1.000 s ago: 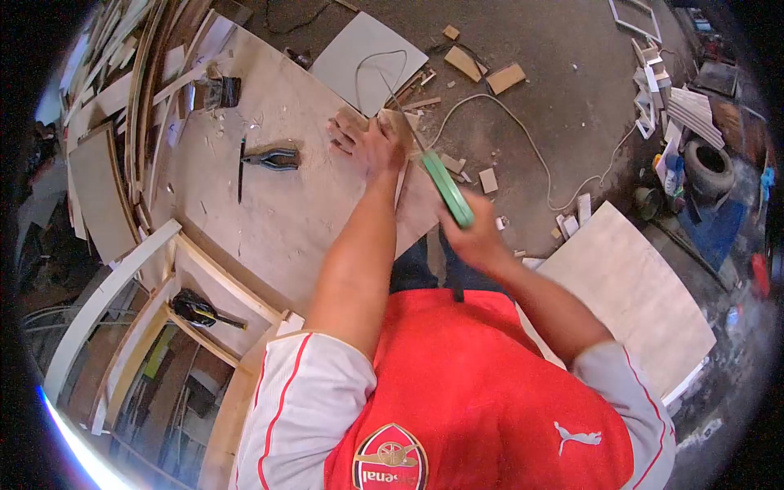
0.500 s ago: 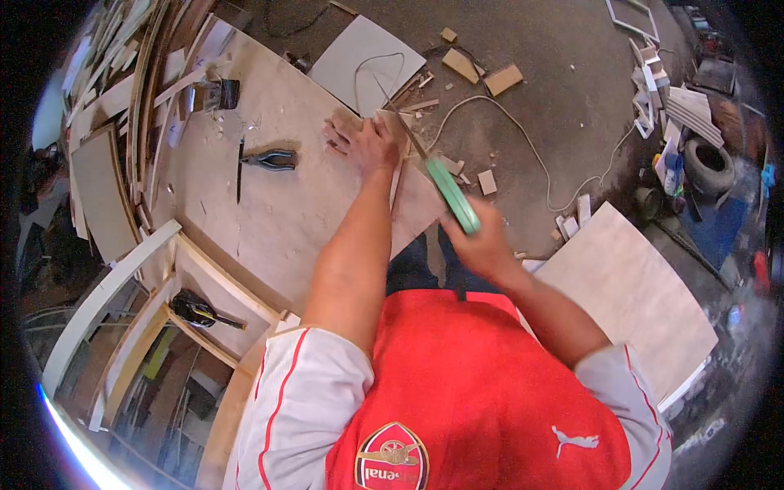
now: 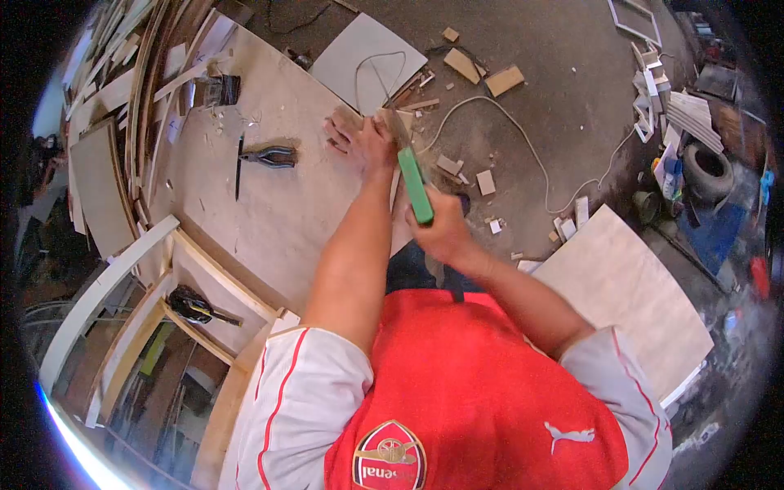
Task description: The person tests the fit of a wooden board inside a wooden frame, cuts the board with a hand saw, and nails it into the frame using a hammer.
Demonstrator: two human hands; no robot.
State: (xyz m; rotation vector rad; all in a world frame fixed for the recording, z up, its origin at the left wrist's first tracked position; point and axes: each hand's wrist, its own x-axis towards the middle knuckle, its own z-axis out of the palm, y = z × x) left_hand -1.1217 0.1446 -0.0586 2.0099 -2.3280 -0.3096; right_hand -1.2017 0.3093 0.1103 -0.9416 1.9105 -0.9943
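Note:
My right hand is wrapped round the green handle of a saw, whose thin blade points up and away past my left hand. My left hand presses on a small wooden piece at the edge of the large plywood sheet; its fingers are partly spread and its grip is partly hidden. The blade lies just right of my left hand. Pliers with dark handles and a thin black stick rest on the sheet to the left.
Wood strips are heaped at the far left, above a wooden frame. A white board, offcuts and a cable lie on the floor ahead. Another panel and a tire are at the right.
My right hand and the saw have moved left and slightly forward, and the handle is now close beside my left wrist. My left hand stays in nearly the same place.

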